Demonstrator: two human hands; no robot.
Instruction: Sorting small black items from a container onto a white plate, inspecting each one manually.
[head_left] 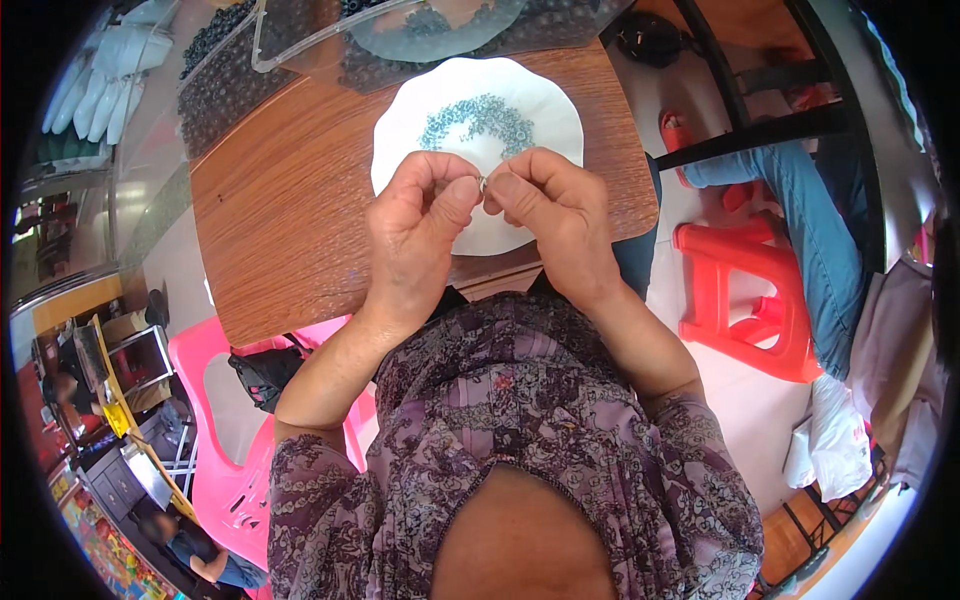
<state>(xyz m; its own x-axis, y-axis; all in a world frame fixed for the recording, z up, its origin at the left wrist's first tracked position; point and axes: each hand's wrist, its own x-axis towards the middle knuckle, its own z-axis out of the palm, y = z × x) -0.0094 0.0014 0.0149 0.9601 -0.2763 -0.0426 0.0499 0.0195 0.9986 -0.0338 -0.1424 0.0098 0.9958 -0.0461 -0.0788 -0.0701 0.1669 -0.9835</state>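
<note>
A brown wooden table (300, 210) is carrying a white plate (545, 105) with a wavy rim, sitting near the person's edge. Small blue-grey beads (478, 118) are lying in an arc on the plate. Clear plastic sheets (300, 45) over dark beads are resting at the table's far side.

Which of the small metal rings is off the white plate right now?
The small metal ring pinched between both hands' fingertips; the other rings lie on the white scalloped plate.
</note>
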